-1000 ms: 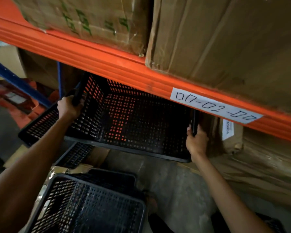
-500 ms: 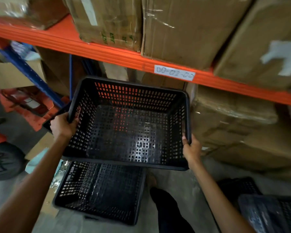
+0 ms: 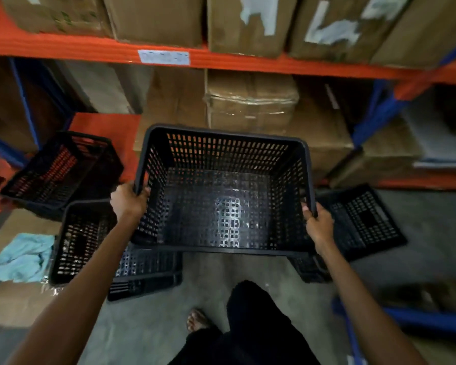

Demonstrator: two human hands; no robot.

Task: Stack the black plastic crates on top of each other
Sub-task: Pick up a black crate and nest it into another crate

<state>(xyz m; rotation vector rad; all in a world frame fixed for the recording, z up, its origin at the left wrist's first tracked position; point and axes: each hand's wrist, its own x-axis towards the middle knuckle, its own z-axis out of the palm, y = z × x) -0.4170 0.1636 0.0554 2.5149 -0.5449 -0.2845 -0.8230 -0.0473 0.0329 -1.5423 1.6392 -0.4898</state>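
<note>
Stacking looks barely begun: left hand (image 3: 128, 200) and right hand (image 3: 317, 227) clench their grip on the held crate (image 3: 221, 206), with floor crates (image 3: 82, 241) scattered below it.

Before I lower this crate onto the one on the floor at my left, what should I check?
1. The left hand grips the held crate by its rim: ok.
2. The right hand grips the opposite rim: ok.
3. The held crate is empty: ok.
4. The floor crate has its open side up: ok.
5. The floor crate is fully empty: cannot tell; the left arm covers part.
6. The held crate is lined up over the floor crate: not ok; it hangs to its right.
</note>
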